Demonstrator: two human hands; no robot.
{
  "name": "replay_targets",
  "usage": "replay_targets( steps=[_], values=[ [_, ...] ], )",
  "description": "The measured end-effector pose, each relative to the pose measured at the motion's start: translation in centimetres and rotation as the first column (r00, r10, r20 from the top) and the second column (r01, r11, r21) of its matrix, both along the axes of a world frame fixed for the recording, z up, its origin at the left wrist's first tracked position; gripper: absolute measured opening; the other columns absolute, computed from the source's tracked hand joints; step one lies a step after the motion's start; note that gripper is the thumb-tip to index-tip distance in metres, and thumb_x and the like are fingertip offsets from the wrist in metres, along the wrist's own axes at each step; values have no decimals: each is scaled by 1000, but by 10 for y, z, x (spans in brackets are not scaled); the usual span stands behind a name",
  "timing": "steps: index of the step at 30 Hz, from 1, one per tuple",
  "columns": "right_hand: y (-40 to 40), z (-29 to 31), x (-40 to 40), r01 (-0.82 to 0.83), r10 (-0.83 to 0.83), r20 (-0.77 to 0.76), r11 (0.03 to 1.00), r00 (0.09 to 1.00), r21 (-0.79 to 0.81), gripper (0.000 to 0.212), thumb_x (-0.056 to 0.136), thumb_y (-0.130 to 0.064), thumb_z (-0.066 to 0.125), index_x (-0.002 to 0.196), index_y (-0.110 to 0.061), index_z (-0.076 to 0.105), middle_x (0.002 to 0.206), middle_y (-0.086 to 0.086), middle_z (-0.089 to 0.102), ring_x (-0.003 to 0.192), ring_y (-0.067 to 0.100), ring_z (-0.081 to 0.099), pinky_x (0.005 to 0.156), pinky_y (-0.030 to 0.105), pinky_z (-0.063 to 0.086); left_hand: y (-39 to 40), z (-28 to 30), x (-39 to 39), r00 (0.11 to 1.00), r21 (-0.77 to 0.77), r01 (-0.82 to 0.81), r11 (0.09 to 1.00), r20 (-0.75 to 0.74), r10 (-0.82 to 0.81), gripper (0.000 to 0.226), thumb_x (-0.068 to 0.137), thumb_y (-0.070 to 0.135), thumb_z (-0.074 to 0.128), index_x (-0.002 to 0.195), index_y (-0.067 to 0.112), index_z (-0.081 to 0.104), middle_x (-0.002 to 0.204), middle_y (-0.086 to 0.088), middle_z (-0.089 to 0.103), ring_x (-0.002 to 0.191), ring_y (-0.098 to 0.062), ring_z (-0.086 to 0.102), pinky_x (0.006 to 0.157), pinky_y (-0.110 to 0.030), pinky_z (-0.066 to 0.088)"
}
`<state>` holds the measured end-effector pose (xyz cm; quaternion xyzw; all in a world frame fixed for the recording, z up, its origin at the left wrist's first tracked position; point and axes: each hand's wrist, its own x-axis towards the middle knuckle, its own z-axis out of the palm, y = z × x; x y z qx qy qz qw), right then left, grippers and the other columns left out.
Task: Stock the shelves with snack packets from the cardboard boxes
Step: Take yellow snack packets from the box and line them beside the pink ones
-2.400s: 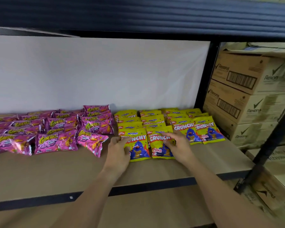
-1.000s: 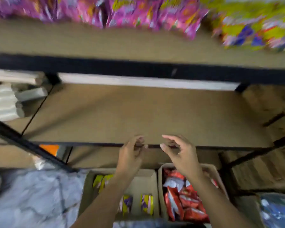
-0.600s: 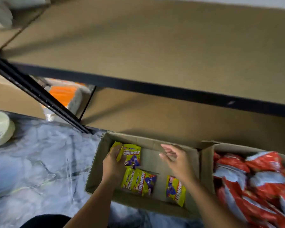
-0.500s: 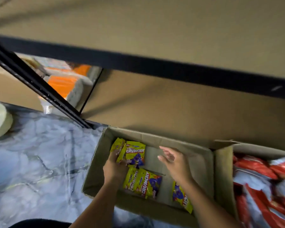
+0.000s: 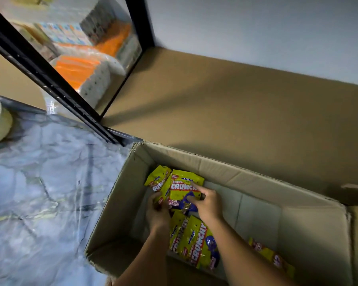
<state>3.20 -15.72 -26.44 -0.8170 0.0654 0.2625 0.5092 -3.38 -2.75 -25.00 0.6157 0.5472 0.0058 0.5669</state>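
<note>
Both hands down inside the open box (image 5: 256,182) on the floor, gathering yellow packets. Left hand (image 5: 157,211) closed round the lower end of the tilted packet (image 5: 158,182) in the far-left corner; right hand (image 5: 207,205) laid on the upright packet (image 5: 184,188) just beside it, forefinger stretched along its face, thumb pressed to its front, so touching rather than clearly clasping. Whether the other right fingers curl behind the packet: cannot tell.

Nearer in the box, an overlapping pair of packets (image 5: 194,242) lying flat below the wrists, and one more packet (image 5: 271,256) well apart toward the right wall, partly behind the right forearm. Box bottom otherwise bare cardboard, suggesting most of this box's stock already taken out.

Behind the box, a low brown shelf (image 5: 236,100) with no packets in view on it. Black frame posts (image 5: 50,79) to the left, with wrapped orange-and-white bundles (image 5: 87,73) beyond; marbled grey floor (image 5: 39,182) alongside.

Judged from this: only about five packets left here, none lifted clear yet. Remaining: lifting this handful, placing it on a shelf, then returning for the rest.
</note>
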Motion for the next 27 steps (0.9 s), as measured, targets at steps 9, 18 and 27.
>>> replay_targets(
  steps=[9, 18, 27],
  values=[
    [-33, 27, -12, 102, -106, 40, 989, 994, 105, 53, 80, -6, 79, 125, -31, 66, 114, -12, 61, 101, 0, 61, 78, 12, 54, -7, 40, -8, 968, 158, 184, 970, 143, -207, 34, 95, 0, 58, 112, 29, 63, 103, 10, 65, 93, -2, 63, 62, -11, 48],
    [-111, 107, -31, 169, -197, 84, 949, 977, 266, 55, 81, -5, 79, 120, -42, 65, 116, -7, 64, 108, 9, 66, 85, 29, 59, -33, 111, -10, 861, 366, 364, 856, 219, -460, 26, 97, 9, 61, 103, 29, 78, 101, 22, 69, 97, 1, 66, 86, -39, 58],
    [-189, 326, -49, 220, -265, 176, 945, 948, 242, 55, 79, -10, 82, 120, -43, 66, 119, -14, 66, 109, -3, 63, 91, 19, 51, -79, 314, 0, 745, 149, 526, 837, 394, -538, 24, 91, 9, 70, 104, 29, 76, 99, 4, 72, 83, -26, 70, 67, -55, 58]
  ],
)
